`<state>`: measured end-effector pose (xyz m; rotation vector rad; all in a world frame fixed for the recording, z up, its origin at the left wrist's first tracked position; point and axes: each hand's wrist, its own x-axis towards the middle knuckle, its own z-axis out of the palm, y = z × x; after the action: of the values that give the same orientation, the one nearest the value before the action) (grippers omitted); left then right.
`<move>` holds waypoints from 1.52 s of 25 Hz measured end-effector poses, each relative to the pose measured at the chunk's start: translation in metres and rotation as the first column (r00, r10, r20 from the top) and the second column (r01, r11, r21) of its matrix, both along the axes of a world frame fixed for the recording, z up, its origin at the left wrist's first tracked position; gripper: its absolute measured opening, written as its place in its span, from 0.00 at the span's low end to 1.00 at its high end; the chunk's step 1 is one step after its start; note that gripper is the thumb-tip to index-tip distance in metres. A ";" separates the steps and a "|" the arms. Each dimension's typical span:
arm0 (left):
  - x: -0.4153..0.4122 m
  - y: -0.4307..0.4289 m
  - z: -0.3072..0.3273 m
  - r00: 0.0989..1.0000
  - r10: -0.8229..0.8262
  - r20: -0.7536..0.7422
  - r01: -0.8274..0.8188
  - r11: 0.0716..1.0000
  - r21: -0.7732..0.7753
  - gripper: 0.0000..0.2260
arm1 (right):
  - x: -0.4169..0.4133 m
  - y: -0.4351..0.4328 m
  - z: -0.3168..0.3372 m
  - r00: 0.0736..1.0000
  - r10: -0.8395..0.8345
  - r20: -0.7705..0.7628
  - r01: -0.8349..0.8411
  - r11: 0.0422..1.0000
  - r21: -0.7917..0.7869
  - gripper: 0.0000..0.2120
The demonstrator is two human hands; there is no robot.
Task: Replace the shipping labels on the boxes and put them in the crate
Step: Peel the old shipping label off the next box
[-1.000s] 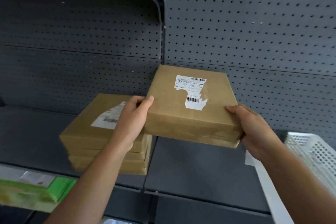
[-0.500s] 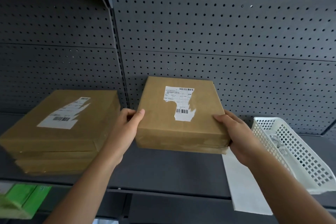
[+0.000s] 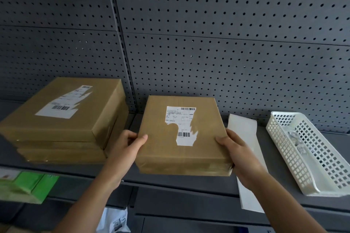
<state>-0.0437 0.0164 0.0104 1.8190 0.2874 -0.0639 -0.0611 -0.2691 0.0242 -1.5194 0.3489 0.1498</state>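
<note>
Flanking box (image 3: 159, 151): stack (image 3: 62, 128), paper strip (image 3: 242, 126), basket (image 3: 284, 154).

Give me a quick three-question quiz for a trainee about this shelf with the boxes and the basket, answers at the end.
1. True or false: the left hand and the right hand both grip the box in the middle.
2. Where does the white basket stand relative to that box? A) to its left B) to its right C) on top of it
3. Fill in: the label on that box is partly ____ away.
Key: 1 true; 2 B; 3 torn.
</note>
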 end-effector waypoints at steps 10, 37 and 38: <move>0.008 0.006 -0.033 0.997 -0.029 -0.066 0.029 1.000 -0.002 0.15 | 0.002 0.009 -0.036 0.998 -0.029 -0.052 0.026 0.998 -0.049 0.13; 0.089 -0.014 -0.032 0.861 -0.446 0.247 0.211 0.753 0.623 0.18 | 0.099 0.054 -0.022 0.899 0.300 0.320 0.093 0.582 -0.808 0.10; 0.091 -0.016 -0.034 0.859 -0.451 0.245 0.213 0.748 0.629 0.18 | 0.108 0.061 -0.023 0.892 0.347 0.289 0.045 0.570 -0.821 0.09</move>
<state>0.0473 0.0003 -0.0232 2.4340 -0.3611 0.1458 0.0469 -0.2076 0.0011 -2.4623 -0.1225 -0.2580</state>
